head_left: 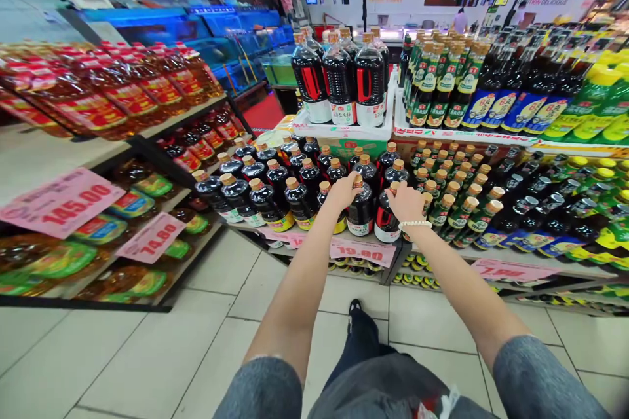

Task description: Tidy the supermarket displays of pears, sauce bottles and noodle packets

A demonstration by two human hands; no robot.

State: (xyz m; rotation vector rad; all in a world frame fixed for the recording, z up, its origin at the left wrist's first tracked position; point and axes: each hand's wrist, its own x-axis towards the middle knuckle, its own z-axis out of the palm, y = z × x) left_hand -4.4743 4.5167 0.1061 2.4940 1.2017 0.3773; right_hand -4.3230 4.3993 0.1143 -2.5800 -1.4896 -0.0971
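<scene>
My left hand (344, 191) reaches to the front row of the shelf, its fingers closed around the top of a dark soy sauce bottle (360, 209) with a white label. Just to the right, my right hand (407, 203), with a pale beaded bracelet (415, 224) at the wrist, grips the neck of another soy sauce bottle (386, 219) with red on its side. Both bottles stand upright, side by side, their caps partly covered by my fingers. Rows of similar dark bottles (297, 195) with tan caps stand behind and to the left.
Large dark bottles (339, 82) stand in a white tray (344, 131) above. Slimmer green-labelled bottles (447, 82) fill the right side. A left shelf holds oil bottles (118, 95). Pink price signs (363, 252) hang along the shelf edge, above tiled floor (206, 347).
</scene>
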